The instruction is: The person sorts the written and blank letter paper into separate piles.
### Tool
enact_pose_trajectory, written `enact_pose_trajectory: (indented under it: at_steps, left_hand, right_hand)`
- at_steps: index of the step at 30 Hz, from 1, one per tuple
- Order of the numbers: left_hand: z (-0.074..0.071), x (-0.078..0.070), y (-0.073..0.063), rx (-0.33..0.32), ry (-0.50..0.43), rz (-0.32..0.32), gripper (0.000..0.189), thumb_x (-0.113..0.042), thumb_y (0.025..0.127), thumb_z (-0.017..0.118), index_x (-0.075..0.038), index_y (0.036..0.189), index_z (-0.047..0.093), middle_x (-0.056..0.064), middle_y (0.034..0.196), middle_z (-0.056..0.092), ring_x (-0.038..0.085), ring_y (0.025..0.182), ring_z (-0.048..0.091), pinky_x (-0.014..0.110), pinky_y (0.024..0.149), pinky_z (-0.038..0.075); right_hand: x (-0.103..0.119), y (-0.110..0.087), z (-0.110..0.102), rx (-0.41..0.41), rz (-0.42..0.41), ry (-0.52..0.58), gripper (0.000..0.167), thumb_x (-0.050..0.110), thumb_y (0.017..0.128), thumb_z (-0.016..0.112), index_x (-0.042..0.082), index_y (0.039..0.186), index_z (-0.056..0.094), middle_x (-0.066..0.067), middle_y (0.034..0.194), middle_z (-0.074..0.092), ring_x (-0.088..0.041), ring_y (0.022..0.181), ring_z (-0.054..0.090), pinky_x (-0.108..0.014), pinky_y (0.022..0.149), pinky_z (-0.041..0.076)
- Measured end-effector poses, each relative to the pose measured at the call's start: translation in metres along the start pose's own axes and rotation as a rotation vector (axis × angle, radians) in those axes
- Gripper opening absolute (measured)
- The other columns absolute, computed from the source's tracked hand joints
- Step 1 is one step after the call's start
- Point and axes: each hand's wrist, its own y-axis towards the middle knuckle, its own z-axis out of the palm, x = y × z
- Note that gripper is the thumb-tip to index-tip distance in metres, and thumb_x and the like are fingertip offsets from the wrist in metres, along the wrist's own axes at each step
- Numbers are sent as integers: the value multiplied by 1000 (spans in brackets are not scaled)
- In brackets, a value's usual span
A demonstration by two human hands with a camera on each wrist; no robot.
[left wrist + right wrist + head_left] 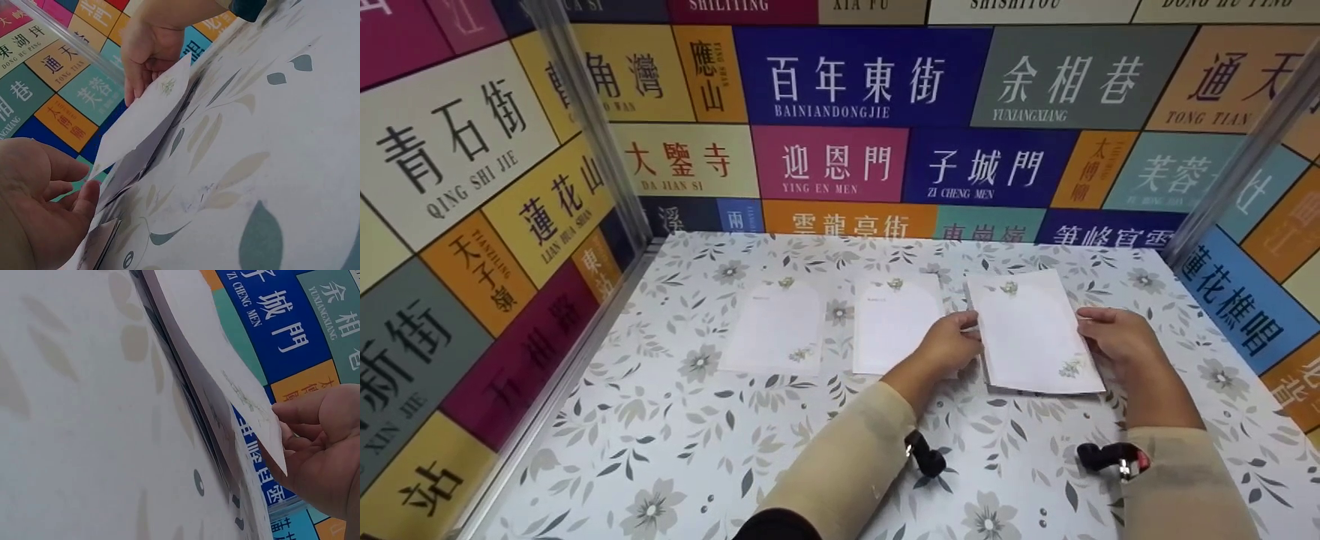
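I've got the left hand [949, 346] and right hand [1119, 339] pinching a raised sheet of paper [1035, 334] at its nine and three o'clock edges, over the flowered tablecloth [1012, 446]. A second sheet [891, 330] and third sheet [778, 330] lie toward nine; the lettered wall [864, 79] stands at twelve.

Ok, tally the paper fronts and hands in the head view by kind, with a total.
Paper fronts: 3 (left paper, middle paper, right paper between the fingers)
Hands: 2 (left hand, right hand)
Total: 5
Any sheets underneath can't be counted.
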Motion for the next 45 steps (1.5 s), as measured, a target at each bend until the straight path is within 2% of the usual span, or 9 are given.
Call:
enact_pose_trajectory:
  at_steps: [3,10,15,22,28,31,34,39,45]
  left_hand:
    - [1,-1,-2,17,13,4,59,0,93,73,-12,150,62,2,149,68,9,114,66,23,98,57]
    - [2,3,-3,100,21,-11,64,-5,94,73,-16,155,58,4,148,68,17,133,66,32,115,54]
    - [3,2,-3,102,55,-1,63,-8,95,74,-17,155,58,4,151,66,20,142,63,33,121,50]
    - [2,0,-3,102,4,-29,64,-8,94,76,-21,154,59,2,153,65,20,143,61,35,120,51]
    - [-4,1,-2,93,-41,-14,66,-6,94,76,-17,156,57,3,156,62,20,144,61,34,121,50]
    - [-11,3,-1,87,-23,30,65,-6,95,75,-13,156,56,6,156,62,22,142,62,33,119,51]
    - [-21,5,2,77,-18,60,63,-5,96,73,-9,156,55,9,157,61,24,143,61,34,119,52]
    - [-43,11,6,60,-30,59,63,-6,99,71,-9,158,52,10,158,60,25,146,59,36,120,51]
    - [-73,16,9,36,-18,60,63,-6,101,69,-9,161,48,8,163,55,25,149,56,37,124,47]
  right_hand:
    - [-3,0,-1,8,19,-35,59,29,108,61,11,163,46,-13,160,48,-9,115,58,-14,83,55]
    - [-9,-1,-7,60,-42,-209,76,51,103,65,4,161,47,-23,158,49,-26,122,59,-20,84,56]
    - [-13,-4,-9,90,-53,-266,82,55,103,64,2,162,43,-28,160,48,-35,131,59,-29,93,55]
    - [-10,-5,-8,56,-68,-243,82,53,104,63,1,163,40,-29,159,48,-37,132,56,-33,96,53]
    - [-4,-9,-3,29,-106,-227,82,52,104,63,2,164,39,-29,164,44,-43,143,51,-53,117,48]
    - [2,-10,2,42,-113,-193,81,50,105,63,3,165,37,-27,167,43,-41,148,49,-55,125,42]
    - [9,-10,10,60,-132,-181,81,52,104,64,6,166,37,-24,167,44,-38,147,51,-51,124,44]
    - [21,-9,24,100,-200,-220,83,52,104,65,4,165,37,-26,164,47,-43,143,55,-53,122,44]
    - [38,-7,45,109,-224,-222,80,47,102,70,5,164,41,-23,160,53,-42,146,52,-55,125,43]
